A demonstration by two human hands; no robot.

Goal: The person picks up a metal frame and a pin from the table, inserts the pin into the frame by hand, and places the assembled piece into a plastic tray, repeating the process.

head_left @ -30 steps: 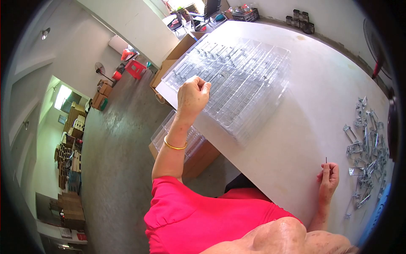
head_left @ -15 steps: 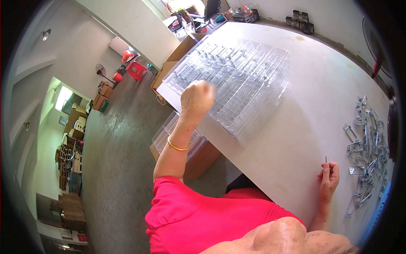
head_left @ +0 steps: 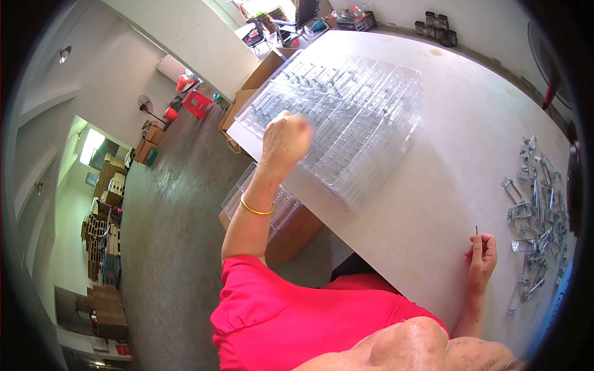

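My left hand (head_left: 286,143), closed into a fist with a gold bangle on the wrist, is at the near left edge of a stack of clear plastic trays (head_left: 346,179). Whatever its fingers hold is hidden, and the fingertips are blurred. Rows of small metal parts (head_left: 322,80) lie in the compartments of the top tray. My right hand (head_left: 481,255) rests low over the white table (head_left: 427,204), thumb and fingers pinched on a thin dark pin (head_left: 476,230) that points upward. To its right lies a loose pile of silvery metal brackets (head_left: 541,216).
Below the table's left edge, more clear trays (head_left: 281,210) sit on a cardboard box (head_left: 294,238). Another open carton (head_left: 260,77) stands behind the tray stack. A blue edge (head_left: 554,309) borders the pile at far right. A fan (head_left: 547,68) stands beyond the table.
The view has shifted slightly. My left hand has turned a little at the trays' edge and remains closed. My right hand stays almost still with the pin.
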